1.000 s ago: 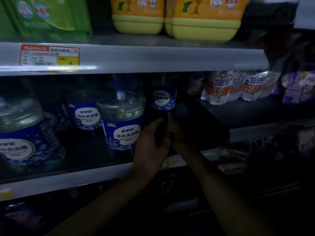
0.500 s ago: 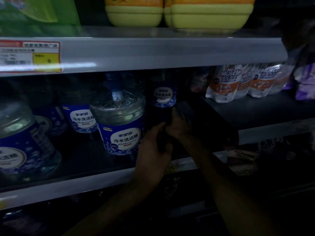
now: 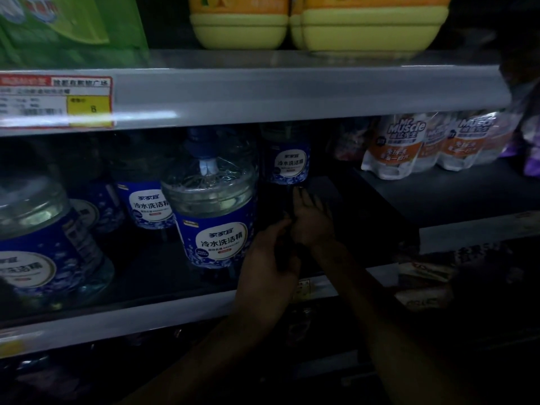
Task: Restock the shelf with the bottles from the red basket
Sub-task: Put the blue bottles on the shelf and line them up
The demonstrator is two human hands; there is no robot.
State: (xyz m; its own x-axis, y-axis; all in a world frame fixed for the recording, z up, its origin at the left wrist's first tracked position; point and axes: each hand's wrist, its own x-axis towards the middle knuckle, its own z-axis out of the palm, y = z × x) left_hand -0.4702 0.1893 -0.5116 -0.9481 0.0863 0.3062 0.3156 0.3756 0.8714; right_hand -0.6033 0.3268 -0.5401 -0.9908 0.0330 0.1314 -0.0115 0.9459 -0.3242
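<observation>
Left hand [image 3: 268, 267] close beside right hand [image 3: 313, 222]

The nearest detergent jug [image 3: 210, 206] is clear plastic with a blue cap. Its royal-blue label is flecked with white bubbles around a white oval and carries a small yellow tab. The left jug [image 3: 38, 238], the rear jug [image 3: 146, 206] and the small bottle [image 3: 289, 162] wear the same blue-and-white pattern. The dark bottle [image 3: 285, 249] I hold reads only as black in this dim light. The shelf edge [image 3: 292, 92] is pale grey. Its price tag [image 3: 55, 100] is white with a red border and a yellow box. The two tubs [image 3: 239, 27] are pale yellow under orange labels. The green pack [image 3: 67, 27] has a lighter green swirl. The Mr Muscle pouches [image 3: 394, 147] are white with orange bands, and the pack at far right [image 3: 531, 153] is purple.
</observation>
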